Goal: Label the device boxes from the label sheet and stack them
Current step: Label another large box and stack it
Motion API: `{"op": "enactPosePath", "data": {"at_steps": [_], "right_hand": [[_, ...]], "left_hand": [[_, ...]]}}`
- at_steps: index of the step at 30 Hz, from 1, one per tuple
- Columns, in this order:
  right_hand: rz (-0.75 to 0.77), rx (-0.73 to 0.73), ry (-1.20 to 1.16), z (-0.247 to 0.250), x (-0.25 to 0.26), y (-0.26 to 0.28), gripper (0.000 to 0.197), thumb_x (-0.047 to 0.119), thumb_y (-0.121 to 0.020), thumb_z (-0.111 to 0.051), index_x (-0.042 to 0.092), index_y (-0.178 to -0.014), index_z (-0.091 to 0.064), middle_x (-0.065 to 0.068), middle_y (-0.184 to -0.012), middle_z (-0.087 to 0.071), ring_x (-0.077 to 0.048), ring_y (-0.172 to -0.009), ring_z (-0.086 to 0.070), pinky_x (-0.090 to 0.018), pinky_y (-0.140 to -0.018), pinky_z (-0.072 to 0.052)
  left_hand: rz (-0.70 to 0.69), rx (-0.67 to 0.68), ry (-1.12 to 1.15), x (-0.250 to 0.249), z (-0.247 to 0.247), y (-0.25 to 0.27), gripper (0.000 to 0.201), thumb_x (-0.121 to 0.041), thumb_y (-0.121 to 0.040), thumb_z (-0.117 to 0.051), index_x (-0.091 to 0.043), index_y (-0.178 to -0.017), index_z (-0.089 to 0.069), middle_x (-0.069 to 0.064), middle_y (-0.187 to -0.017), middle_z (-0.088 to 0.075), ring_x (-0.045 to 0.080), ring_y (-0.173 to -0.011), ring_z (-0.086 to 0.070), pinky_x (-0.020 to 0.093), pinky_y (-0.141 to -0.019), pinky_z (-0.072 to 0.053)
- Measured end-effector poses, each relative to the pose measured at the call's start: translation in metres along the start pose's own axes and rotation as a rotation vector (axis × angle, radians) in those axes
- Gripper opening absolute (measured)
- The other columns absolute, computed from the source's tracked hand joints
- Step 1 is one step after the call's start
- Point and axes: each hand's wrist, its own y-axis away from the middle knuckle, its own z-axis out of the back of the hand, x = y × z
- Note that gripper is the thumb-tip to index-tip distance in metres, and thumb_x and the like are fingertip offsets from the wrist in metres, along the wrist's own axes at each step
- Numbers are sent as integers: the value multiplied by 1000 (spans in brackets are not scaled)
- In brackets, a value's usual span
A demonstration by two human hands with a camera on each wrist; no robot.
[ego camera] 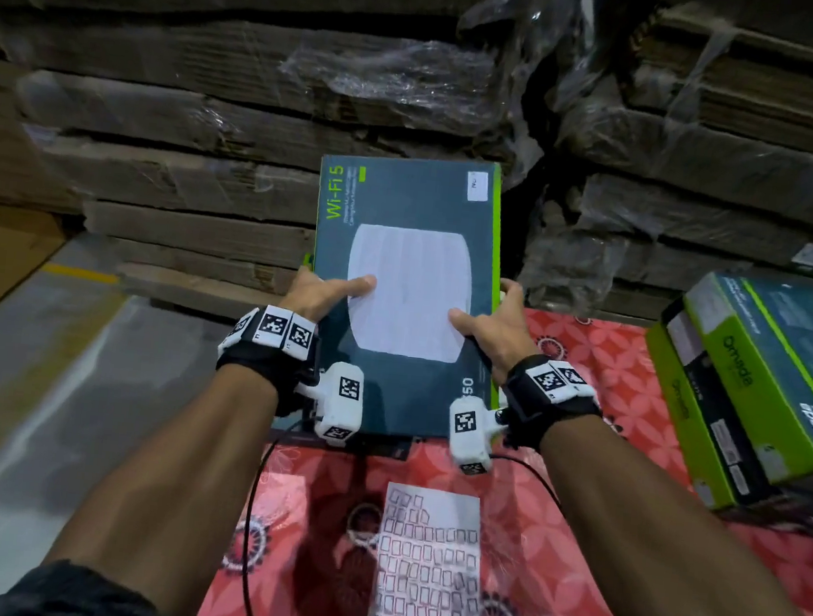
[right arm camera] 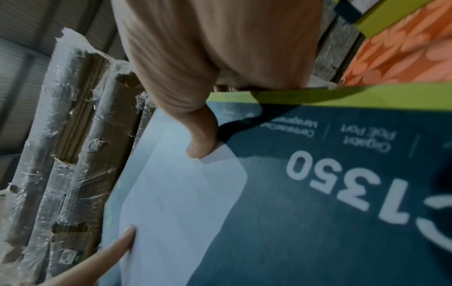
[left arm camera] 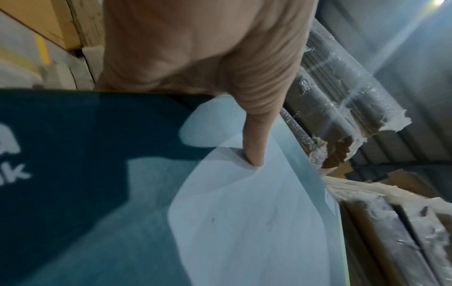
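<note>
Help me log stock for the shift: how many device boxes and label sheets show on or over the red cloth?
Dark teal device box with green edges, held by left hand and right hand: 1
Green and teal device boxes stacked at right: 2
White label sheet lying flat on the cloth: 1
Total: 4

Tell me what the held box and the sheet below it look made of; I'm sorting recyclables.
Box: printed cardboard, it seems, with a smooth, slightly glossy face; sharp folded edges and a soft sheen are the signs. Sheet: thin white paper, probably a matte label backing, lying flat on the table with rows of small cut rectangles.
</note>
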Motion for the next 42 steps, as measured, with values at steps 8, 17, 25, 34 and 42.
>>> {"op": "enactPosePath", "data": {"at_steps": [8,17,25,34,42], "right_hand": [[145,-119,15,87,6,47,92,-10,-71,-74,19,-146,-29,-4,-124,-62,-19,-107,-65,-33,-87,-56],[180,-243,33,187,-2,84,97,-17,-72,-71,24,-150,-29,2,-113,-65,-8,-87,-67,-21,-66,-57],[80,-252,-188,248,-20,98,75,-3,-80,-77,17,-140,-38,-13,-116,-64,-24,-95,-66,-35,-78,-59],[32,-286,-253,288,-31,97,49,-8,-75,-69,21,-110,-53,-9,-84,-65,-26,-76,-62,-43,-74,-53],[25,-179,-350,301,-32,107,67,-25,-71,-42,5,-130,-50,-14,-95,-62,-19,-78,-64,-28,-61,-55]], "left_hand": [[-119,228,186,-11,-74,40,43,-9,-78,-79,-3,-118,-63,9,-103,-71,16,-77,-71,27,-63,-57],[-271,306,300,-8,-168,93,85,-38,-53,-89,-8,-125,-56,8,-113,-70,24,-102,-69,44,-92,-55],[-277,441,340,-13,-232,128,81,-67,-60,-78,-24,-126,-56,-2,-123,-67,17,-115,-62,44,-105,-45],[-237,488,432,-25,-265,154,90,-82,-70,-55,-23,-138,-50,5,-135,-59,23,-127,-54,50,-112,-34],[-143,488,548,-32,-273,158,85,-74,-89,-15,-15,-140,-50,18,-136,-56,33,-127,-52,55,-112,-32]]}}
